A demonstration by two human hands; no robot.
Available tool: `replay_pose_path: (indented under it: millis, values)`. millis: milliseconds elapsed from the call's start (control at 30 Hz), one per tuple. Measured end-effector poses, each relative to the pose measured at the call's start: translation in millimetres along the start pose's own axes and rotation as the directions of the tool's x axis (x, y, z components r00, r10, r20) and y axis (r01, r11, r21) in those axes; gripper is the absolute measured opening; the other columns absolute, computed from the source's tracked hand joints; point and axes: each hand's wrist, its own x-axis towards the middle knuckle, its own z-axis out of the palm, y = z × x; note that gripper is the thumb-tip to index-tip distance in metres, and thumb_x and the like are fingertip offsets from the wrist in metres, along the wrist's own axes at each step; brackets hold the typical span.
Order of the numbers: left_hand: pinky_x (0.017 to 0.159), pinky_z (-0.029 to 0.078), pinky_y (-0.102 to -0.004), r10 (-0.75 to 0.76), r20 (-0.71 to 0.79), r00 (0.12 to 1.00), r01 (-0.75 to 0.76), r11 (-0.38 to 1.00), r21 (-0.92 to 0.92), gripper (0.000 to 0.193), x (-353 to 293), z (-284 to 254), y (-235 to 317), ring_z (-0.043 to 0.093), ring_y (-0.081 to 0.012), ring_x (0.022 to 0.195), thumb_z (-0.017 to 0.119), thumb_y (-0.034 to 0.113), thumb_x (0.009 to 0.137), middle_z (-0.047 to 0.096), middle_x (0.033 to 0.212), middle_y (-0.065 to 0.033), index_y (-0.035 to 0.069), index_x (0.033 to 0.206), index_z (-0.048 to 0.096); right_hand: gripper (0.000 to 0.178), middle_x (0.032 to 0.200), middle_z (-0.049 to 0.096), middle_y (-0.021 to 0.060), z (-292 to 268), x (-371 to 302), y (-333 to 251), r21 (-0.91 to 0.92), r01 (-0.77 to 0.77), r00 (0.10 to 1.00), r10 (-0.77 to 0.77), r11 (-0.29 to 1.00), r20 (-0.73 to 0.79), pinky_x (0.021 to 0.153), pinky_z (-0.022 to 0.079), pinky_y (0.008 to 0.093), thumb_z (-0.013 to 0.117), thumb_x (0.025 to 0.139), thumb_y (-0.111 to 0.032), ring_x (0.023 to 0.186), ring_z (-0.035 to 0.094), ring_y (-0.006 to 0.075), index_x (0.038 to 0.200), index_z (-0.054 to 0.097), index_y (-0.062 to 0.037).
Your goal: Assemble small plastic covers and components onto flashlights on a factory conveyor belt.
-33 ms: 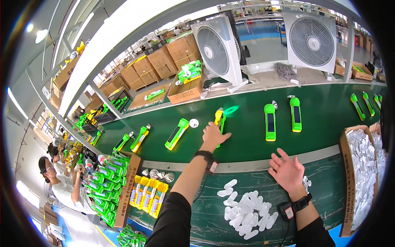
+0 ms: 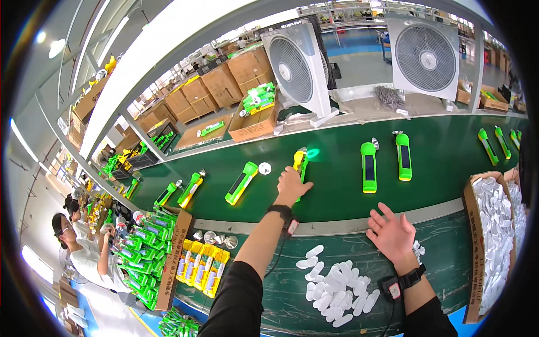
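the left hand [image 2: 292, 186] lies over a green-and-yellow flashlight [image 2: 304, 165] on the green belt [image 2: 336, 205]; whether its grip closes, i cannot tell. the right hand [image 2: 392, 234], grip loosely spread and empty, hangs above the worktop [image 2: 283, 295] near white plastic pieces [image 2: 338, 285].

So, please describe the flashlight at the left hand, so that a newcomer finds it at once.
Find the long green belt across the middle. Near its centre, the left hand lies over a green and yellow flashlight. Unlike its neighbours, this one has a bright green patch of light beside its upper end.
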Motion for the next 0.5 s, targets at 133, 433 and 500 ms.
replay_pose_path:
  millis: [133,433,500]
  values:
    - [0.076,0.052,-0.0431,-0.023,0.051,0.998,0.032,0.982,-0.188,0.056,14,-9,-16,0.064,-0.0339,0.090,0.070,0.030,0.068,0.062,0.090,-0.0223,-0.008,0.101,0.047,0.067,0.123,0.050,0.0153,3,2,1,0.007,-0.013,1.000,0.013,1.000,-0.018,0.093,0.040,0.0431,0.063,0.080,-0.041,0.111,0.049,0.0292,0.131,0.039,-0.0052]
    - [0.079,0.050,-0.0349,0.475,0.438,0.763,0.627,-0.381,-0.680,0.045,-72,2,9,0.059,-0.0228,0.089,0.055,0.019,0.081,0.058,0.106,-0.0128,-0.003,0.119,0.048,0.066,0.124,0.050,0.0144,-2,4,-2,-0.068,-0.046,0.997,0.042,0.997,-0.060,0.095,0.039,0.0413,0.063,0.079,-0.039,0.111,0.049,0.0281,0.131,0.040,-0.0050]
    - [0.074,0.049,-0.0318,0.505,0.432,0.747,0.653,-0.436,-0.620,0.048,-86,8,18,0.057,-0.0213,0.084,0.054,0.021,0.080,0.056,0.103,-0.0118,-0.004,0.121,0.046,0.067,0.123,0.050,0.0141,-3,3,-2,-0.088,-0.051,0.995,0.043,0.995,-0.087,0.095,0.039,0.0412,0.063,0.079,-0.039,0.112,0.049,0.0277,0.131,0.040,-0.0049]
